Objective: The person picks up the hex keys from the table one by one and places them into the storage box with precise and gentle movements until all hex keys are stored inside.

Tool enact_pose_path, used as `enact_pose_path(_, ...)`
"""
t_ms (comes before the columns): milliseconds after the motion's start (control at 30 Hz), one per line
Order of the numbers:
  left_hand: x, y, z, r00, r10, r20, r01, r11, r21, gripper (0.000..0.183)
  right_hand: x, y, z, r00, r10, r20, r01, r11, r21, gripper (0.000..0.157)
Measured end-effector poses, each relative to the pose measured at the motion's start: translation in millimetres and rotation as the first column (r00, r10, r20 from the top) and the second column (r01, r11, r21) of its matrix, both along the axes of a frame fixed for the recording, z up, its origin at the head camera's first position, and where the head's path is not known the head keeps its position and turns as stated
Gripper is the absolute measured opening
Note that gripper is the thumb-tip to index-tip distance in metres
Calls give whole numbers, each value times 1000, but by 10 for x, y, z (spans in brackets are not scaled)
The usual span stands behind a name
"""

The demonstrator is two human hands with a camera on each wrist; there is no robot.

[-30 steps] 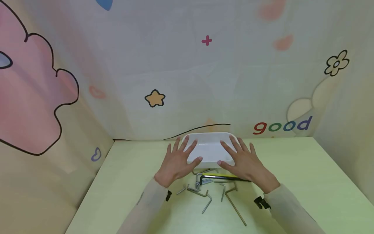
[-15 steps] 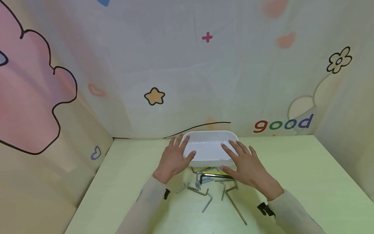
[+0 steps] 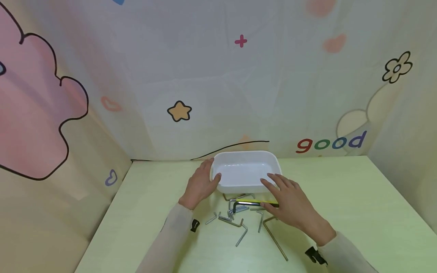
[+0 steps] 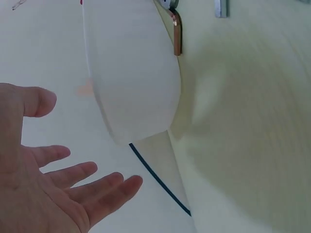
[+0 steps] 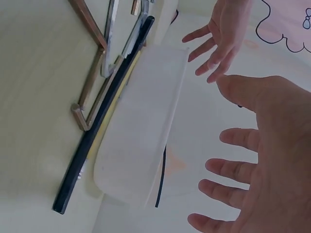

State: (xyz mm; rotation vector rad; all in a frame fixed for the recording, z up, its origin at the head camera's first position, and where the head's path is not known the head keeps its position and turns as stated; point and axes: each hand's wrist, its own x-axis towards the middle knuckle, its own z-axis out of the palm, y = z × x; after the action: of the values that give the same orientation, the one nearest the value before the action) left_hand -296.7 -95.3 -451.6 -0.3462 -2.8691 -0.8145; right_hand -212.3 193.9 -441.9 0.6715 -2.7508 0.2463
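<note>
A white rectangular dish [image 3: 246, 189] stands at the back of the table. My left hand [image 3: 199, 186] is at its left end, fingers spread; the left wrist view shows a gap between that hand [image 4: 58, 189] and the dish [image 4: 133, 73]. Above the front right corner hovers my right hand [image 3: 291, 203], fingers loosely extended, holding nothing. Partly under it in the head view lie a black hex key [image 3: 249, 204] and a yellow one [image 3: 253, 201]. In the right wrist view, the black hex key [image 5: 97, 126] lies alongside the dish [image 5: 141, 121].
Several silver and brass hex keys lie scattered before the dish, among them a long brass one [image 3: 275, 240] and a short silver one [image 3: 241, 237]. A printed curtain [image 3: 218, 94] closes off the table's [image 3: 153, 212] back and sides.
Both hands have moved apart and down from over the dish, the left to its left end, the right toward the front right. The dish and hex keys stay in place.
</note>
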Motion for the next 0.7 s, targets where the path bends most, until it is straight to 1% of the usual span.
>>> enact_pose_path(167, -79, -22, -48, 1000, 23, 2, -23, 995, 101, 63, 66, -2, -50, 1000, 1, -7, -1, 1000, 11, 67)
enact_pose_path(267, -116, -31, -64, 999, 36, 10, -37, 989, 145, 62, 109, -9, -81, 1000, 1, -4, 0, 1000, 25, 63)
enact_pose_path(367, -151, -44, -79, 999, 40, 19, -43, 981, 191, 59, 157, -21, -109, 1000, 3, -2, -2, 999, 40, 54)
enact_pose_path(500, -193, -55, -97, 998, 42, 49, -54, 963, 266, 56, 224, -30, -159, 1000, 21, 5, -21, 998, 55, 42)
enact_pose_path(633, -237, -48, -114, 996, 51, 77, -73, 947, 312, 55, 288, -20, -241, 999, 29, 22, -31, 997, 74, 39)
enact_pose_path(700, -256, -44, -114, 995, 51, 87, -76, 944, 321, 54, 325, -12, -284, 999, 29, 25, -31, 996, 87, 38)
